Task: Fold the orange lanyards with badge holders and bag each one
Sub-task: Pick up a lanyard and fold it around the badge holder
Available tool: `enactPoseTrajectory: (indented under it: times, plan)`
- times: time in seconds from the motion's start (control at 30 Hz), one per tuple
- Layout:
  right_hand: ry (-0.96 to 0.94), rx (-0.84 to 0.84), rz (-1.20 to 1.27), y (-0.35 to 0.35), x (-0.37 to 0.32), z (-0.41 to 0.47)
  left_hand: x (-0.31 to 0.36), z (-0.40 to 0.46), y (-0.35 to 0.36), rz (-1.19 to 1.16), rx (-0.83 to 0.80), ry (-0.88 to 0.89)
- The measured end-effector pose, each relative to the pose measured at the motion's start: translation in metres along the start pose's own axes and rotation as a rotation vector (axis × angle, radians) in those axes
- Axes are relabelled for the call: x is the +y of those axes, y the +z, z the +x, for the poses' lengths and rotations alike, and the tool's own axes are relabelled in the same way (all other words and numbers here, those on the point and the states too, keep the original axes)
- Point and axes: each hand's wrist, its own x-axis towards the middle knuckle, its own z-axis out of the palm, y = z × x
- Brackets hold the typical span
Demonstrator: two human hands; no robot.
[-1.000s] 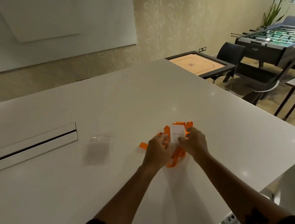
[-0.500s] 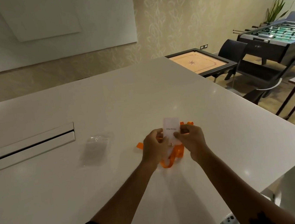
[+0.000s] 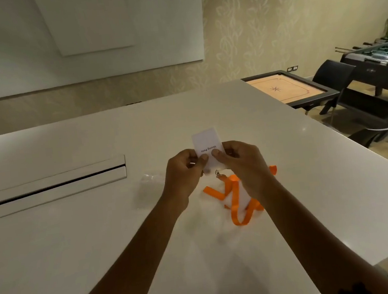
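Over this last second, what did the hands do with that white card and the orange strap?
Both hands, left hand and right hand, lifted the card off the table, keeping their grip. The orange strap uncoiled, trailing from its clip. The clear bag stayed put.

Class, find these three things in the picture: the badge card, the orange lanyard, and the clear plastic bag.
badge card (image 3: 205, 140): head view, on its blank upper part.
orange lanyard (image 3: 236, 197): head view, on the middle strap.
clear plastic bag (image 3: 148, 190): head view, on its middle, left of the left hand (image 3: 183, 174).
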Motion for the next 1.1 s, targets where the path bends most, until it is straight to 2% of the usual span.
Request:
enactPoseTrajectory:
  times: [0.17,0.37,0.6,0.73,0.87,1.1]
  plan:
    - [0.019,-0.189,0.05,0.037,-0.012,-0.018,0.021,-0.005,-0.046,-0.001,0.123,0.075]
    - [0.07,-0.398,0.292,0.085,-0.021,-0.038,0.029,-0.012,-0.1,0.115,0.244,0.177]
    - [0.137,-0.524,0.309,0.12,-0.035,-0.06,0.014,-0.031,-0.148,0.275,0.376,0.366]
    - [0.196,-0.623,0.408,0.13,-0.043,-0.068,0.002,-0.046,-0.167,0.439,0.386,0.566]
    - [0.243,-0.735,0.464,0.135,-0.049,-0.074,-0.01,-0.056,-0.187,0.504,0.33,0.779]
    - [0.288,-0.887,0.672,0.141,-0.052,-0.08,-0.028,-0.061,-0.214,0.615,0.29,0.954]
